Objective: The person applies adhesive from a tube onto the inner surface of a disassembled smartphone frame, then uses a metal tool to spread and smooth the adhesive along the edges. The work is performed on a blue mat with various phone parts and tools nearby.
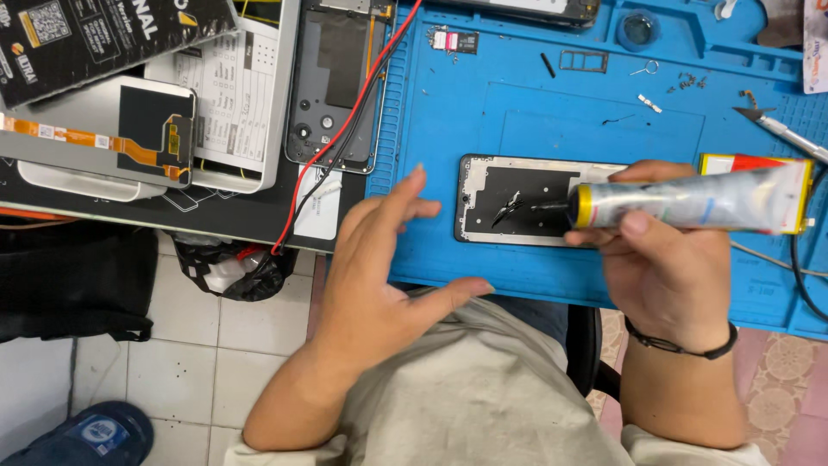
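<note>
The right hand (664, 259) holds a soft, light glue tube (690, 200) near its nozzle, over the thin, fragile phone frame (517, 200); left hand (379, 267) is wide open.

phone frame (526, 200): my right hand (664, 267) and the glue tube (690, 200) are covering its right end.
glue tube nozzle: it is blurring against the dark panel, so the tip is too fine to tell.
second phone (332, 82): the top edge is cutting it off.
small screws (686, 82): they are showing too tiny to count.
slipper (86, 436): the bottom edge is cropping it.
</note>
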